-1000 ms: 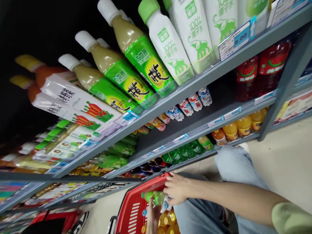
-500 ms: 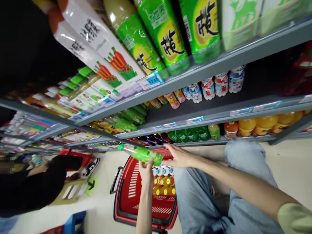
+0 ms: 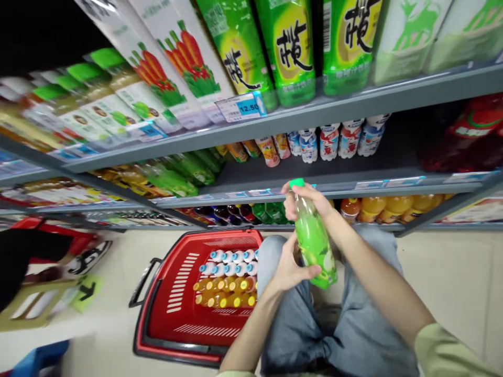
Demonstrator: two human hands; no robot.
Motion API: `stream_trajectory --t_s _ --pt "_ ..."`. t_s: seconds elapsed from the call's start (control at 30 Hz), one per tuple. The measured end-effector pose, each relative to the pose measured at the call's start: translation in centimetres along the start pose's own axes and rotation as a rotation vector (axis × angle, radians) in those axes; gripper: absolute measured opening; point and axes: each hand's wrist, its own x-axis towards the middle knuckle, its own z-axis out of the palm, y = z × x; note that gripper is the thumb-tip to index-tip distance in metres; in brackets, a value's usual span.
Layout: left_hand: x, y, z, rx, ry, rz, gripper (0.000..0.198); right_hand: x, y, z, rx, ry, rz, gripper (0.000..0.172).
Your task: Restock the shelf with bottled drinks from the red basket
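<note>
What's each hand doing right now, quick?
Left hand: closed on the lower body of the clear plastic bottle of green drink.
Right hand: closed on that bottle's neck, below its cap.

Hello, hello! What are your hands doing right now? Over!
Left hand gripping green bottle low. Right hand holding its neck. Red basket on floor, apart.

Inspector: Fittings?
Clerk: Grey metal shelves (image 3: 393, 97), several tiers, blue-and-white price strips (image 3: 387, 183) along the front edges.
Inspector: Underfoot?
Clerk: Pale cream floor (image 3: 451, 272), smooth, evenly lit. Upper left corner above the shelves is dark.
</note>
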Motion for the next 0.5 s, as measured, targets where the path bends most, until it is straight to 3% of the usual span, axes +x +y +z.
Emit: stream_trajectory --t_s 0.07,0.2,0.37,0.5 --pt "0.0 -2.2 1.6 -0.133 -0.006 -0.031 0.099 -0.8 -1.5 -0.8 -0.016 0.003 -0.056 0.035" --pt "-0.6 -5.3 3.4 -0.103 0.189 0.031 0.097 -2.0 -3.9 -1.8 -0.132 0.142 -0.192 0.04" --pt "-0.5 -5.7 3.8 0.042 0.368 0.042 0.1 -2.1 -4.9 -2.9 -0.187 0.476 -0.336 0.043" --pt "0.0 -5.7 3.9 0.033 0.449 0.014 0.087 -2.2 -4.6 -3.4 -0.188 0.583 -0.326 0.045"
